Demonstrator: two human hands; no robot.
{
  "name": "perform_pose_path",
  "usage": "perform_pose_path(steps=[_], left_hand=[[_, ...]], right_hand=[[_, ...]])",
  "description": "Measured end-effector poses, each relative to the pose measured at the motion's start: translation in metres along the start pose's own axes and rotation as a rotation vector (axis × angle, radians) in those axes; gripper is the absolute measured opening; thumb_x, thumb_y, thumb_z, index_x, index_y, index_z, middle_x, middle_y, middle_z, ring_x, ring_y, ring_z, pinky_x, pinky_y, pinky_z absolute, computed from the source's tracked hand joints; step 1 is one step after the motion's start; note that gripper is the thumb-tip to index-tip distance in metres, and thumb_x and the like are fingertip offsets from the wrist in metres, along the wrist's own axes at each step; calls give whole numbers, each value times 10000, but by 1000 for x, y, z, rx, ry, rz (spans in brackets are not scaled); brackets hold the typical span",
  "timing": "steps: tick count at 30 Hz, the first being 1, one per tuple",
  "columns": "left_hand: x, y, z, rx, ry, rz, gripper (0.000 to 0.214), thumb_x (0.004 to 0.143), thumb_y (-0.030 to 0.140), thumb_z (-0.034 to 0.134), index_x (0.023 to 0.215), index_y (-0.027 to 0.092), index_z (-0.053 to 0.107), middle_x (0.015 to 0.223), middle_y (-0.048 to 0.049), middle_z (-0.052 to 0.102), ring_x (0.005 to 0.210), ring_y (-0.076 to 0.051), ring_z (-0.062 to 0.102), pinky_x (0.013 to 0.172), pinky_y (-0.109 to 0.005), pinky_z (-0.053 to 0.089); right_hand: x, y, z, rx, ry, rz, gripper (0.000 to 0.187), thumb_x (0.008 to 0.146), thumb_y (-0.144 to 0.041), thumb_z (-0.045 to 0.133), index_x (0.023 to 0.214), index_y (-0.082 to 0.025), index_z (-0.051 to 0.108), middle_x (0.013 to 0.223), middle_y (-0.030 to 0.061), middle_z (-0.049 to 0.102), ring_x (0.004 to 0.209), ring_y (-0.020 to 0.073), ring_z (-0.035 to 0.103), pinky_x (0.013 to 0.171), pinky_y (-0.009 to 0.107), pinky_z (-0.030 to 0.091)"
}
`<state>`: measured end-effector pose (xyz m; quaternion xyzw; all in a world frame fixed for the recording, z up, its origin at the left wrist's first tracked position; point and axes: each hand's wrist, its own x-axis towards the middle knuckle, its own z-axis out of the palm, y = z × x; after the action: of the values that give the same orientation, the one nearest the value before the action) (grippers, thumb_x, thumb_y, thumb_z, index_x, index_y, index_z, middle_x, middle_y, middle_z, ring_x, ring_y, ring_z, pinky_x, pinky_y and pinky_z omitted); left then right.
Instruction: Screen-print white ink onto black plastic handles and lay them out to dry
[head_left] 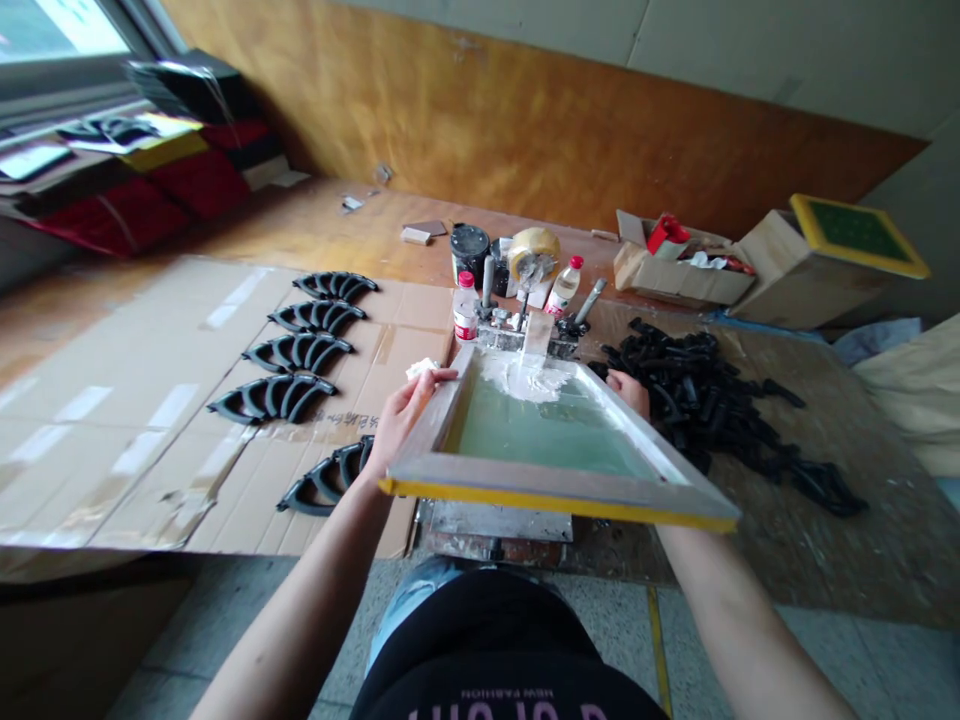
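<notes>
A wooden screen-printing frame [555, 490] with green mesh and white ink at its far end is tilted up in front of me, its yellow-edged near rail raised. My left hand [401, 415] grips the frame's left rail, with a white cloth [422, 367] by the fingertips. My right hand [628, 390] reaches past the frame's right rail toward a heap of black plastic parts [720, 400]; its fingers are mostly hidden by the frame. Several black curved parts [300, 352] lie in a row on flattened cardboard [135, 400] to the left.
Behind the frame stand a red-capped bottle [465, 308], a black tin [469, 250], a tape roll [532, 255] and another bottle [564, 287]. Open cardboard boxes [675, 270] and a yellow-framed screen [855, 232] sit at the back right. Red and black sheets [150, 180] are stacked far left.
</notes>
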<state>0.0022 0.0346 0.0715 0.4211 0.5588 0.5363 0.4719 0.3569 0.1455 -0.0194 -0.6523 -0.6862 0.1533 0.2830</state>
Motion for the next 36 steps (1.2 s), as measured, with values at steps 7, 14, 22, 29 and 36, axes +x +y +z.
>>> perform_pose_path(steps=[7, 14, 22, 29, 36], left_hand=[[-29, -79, -17, 120, -99, -272, 672, 754, 597, 647, 1296, 201, 605, 740, -3, 628, 545, -115, 481, 482, -212, 326], [-25, -120, -15, 266, -76, -263, 759, 787, 578, 586, 1430, 190, 471, 714, 20, 584, 582, -114, 508, 518, -212, 385], [-26, -121, -16, 274, -66, -296, 737, 785, 600, 579, 1391, 184, 516, 820, -20, 664, 708, -163, 592, 607, -242, 440], [-28, -121, -15, 215, -45, -298, 742, 770, 595, 612, 1376, 177, 520, 826, -32, 685, 686, -162, 600, 596, -245, 445], [-30, -107, -16, 179, -53, -305, 763, 760, 594, 635, 1394, 190, 506, 833, -33, 691, 674, -156, 600, 583, -237, 437]], right_hand=[[23, -64, 18, 7, 161, -348, 615, 819, -294, 673, 1386, -169, 472, 1433, 163, 448, 1311, 298, 421, 1087, 461, 376], [13, -109, 58, -328, -212, -424, 105, 867, -191, 622, 965, -152, 617, 977, 124, 645, 982, 262, 547, 866, 371, 445], [-37, -96, 28, -244, -473, -910, 97, 847, -107, 552, 845, -172, 624, 843, 66, 633, 870, 217, 547, 761, 307, 417], [-48, -89, 43, -193, -283, -853, 199, 897, -100, 486, 965, -159, 664, 933, 102, 646, 977, 240, 526, 841, 355, 436], [-22, -95, 35, -102, -238, -691, 217, 900, -281, 617, 1096, -204, 670, 973, 64, 680, 937, 208, 587, 845, 315, 461]])
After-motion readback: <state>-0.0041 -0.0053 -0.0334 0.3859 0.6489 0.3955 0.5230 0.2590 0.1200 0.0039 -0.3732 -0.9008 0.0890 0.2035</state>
